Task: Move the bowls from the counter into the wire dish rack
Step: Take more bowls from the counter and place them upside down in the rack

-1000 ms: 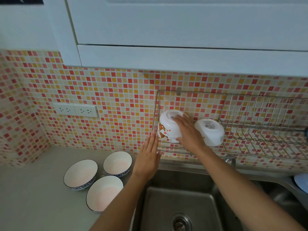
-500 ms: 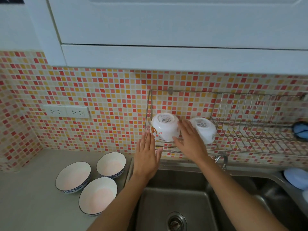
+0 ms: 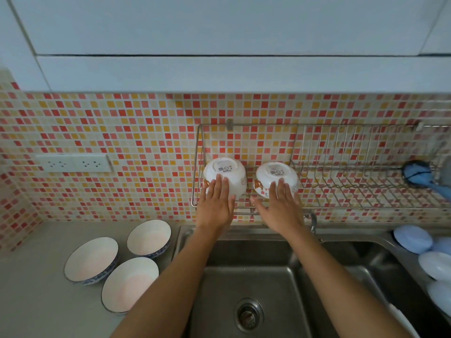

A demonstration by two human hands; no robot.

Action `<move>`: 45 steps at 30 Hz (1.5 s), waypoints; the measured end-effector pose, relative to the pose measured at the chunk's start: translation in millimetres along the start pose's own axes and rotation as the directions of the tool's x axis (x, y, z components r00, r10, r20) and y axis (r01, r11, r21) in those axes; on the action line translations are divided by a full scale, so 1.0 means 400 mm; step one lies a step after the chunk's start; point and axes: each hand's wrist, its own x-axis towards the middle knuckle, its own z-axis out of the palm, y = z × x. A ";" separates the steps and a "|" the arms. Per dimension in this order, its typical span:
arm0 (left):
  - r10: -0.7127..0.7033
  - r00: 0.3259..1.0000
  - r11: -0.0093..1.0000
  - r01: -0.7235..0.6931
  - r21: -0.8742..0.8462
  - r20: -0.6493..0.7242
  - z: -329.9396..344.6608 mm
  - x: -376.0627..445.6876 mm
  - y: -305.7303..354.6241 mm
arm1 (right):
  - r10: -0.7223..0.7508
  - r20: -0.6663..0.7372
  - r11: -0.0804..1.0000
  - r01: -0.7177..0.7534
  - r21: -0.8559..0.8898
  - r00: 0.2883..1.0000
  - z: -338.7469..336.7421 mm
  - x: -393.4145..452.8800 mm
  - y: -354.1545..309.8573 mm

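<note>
Three blue-rimmed bowls (image 3: 114, 264) sit upright on the surface (image 3: 36, 301) left of the sink (image 3: 256, 289). Beyond, the left hand (image 3: 216, 203) and right hand (image 3: 280, 206) lie flat, fingers spread, each against an upturned white bowl (image 3: 225, 176) in the wire dish rack (image 3: 341, 167).

A home kitchen is showing here: a steel sink (image 3: 253, 284) is sitting under a wall-hung wire dish rack (image 3: 341, 167), mosaic tiles (image 3: 122, 132) are covering the wall, white cabinets (image 3: 219, 32) are hanging overhead, and 3 bowls (image 3: 114, 267) are waiting on the counter (image 3: 36, 289).
</note>
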 end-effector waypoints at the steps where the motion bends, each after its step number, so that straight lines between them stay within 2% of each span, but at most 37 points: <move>1: -0.004 1.000 1.000 0.004 0.007 0.004 0.000 0.003 0.001 | 0.010 0.013 1.000 -0.010 0.001 1.000 -0.003 0.003 -0.002; 5: -0.012 1.000 1.000 0.011 0.021 0.017 -0.006 0.001 0.005 | 0.041 0.053 0.999 -0.040 -0.009 0.998 -0.009 0.009 -0.005; 9: -0.055 0.999 0.998 0.054 0.031 0.002 -0.004 -0.014 0.007 | 0.030 0.004 0.999 -0.030 0.024 1.000 -0.007 0.001 -0.006; 12: -0.049 0.998 0.998 0.050 0.032 -0.039 0.003 -0.055 0.001 | 0.004 -0.133 0.997 0.006 0.080 0.991 0.001 -0.018 -0.001; 14: -0.045 0.996 0.998 0.042 -0.051 -0.076 0.009 -0.115 -0.009 | -0.025 -0.293 0.973 0.090 0.211 0.956 0.015 -0.058 0.001; 16: -0.123 0.988 0.982 0.107 -0.157 -0.097 0.025 -0.196 -0.040 | -0.054 -0.468 0.887 0.257 0.384 0.882 0.042 -0.119 -0.009; 18: -0.289 0.953 0.943 0.268 -0.196 -0.093 0.048 -0.290 -0.103 | -0.122 -0.526 0.786 0.405 0.467 0.842 0.087 -0.196 -0.041; 20: -0.486 0.873 0.860 0.470 -0.198 -0.035 0.078 -0.386 -0.193 | -0.227 -0.445 0.734 0.453 0.507 0.866 0.156 -0.273 -0.094; 22: -0.623 0.781 0.769 0.620 -0.155 0.035 0.093 -0.468 -0.289 | -0.324 -0.280 0.709 0.428 0.560 0.904 0.238 -0.325 -0.157; 25: -0.694 0.715 0.702 0.698 -0.143 0.083 0.097 -0.549 -0.423 | -0.415 -0.005 0.710 0.327 0.624 0.910 0.342 -0.354 -0.268; 28: -0.714 0.692 0.667 0.718 -0.198 0.104 0.085 -0.586 -0.524 | -0.353 0.190 0.746 0.154 0.648 0.916 0.401 -0.350 -0.383; 31: -0.694 0.701 0.643 0.705 -0.298 0.164 0.078 -0.599 -0.597 | -0.275 0.275 0.756 0.031 0.654 0.921 0.436 -0.323 -0.492; 35: -0.626 0.692 0.609 0.722 -0.328 0.360 0.085 -0.598 -0.664 | -0.149 0.441 0.757 -0.185 0.627 0.885 0.502 -0.274 -0.604; 38: -0.571 0.690 0.583 0.722 -0.372 0.445 0.103 -0.593 -0.696 | -0.058 0.602 0.630 -0.438 0.641 0.797 0.564 -0.266 -0.659; 40: -0.555 0.677 0.547 0.735 -0.401 0.485 0.123 -0.595 -0.708 | 0.008 0.660 0.535 -0.561 0.631 0.751 0.589 -0.274 -0.687; 45: -0.614 0.606 0.395 0.790 -0.469 0.505 0.132 -0.581 -0.712 | 0.068 0.673 0.382 -0.643 0.664 0.736 0.582 -0.295 -0.708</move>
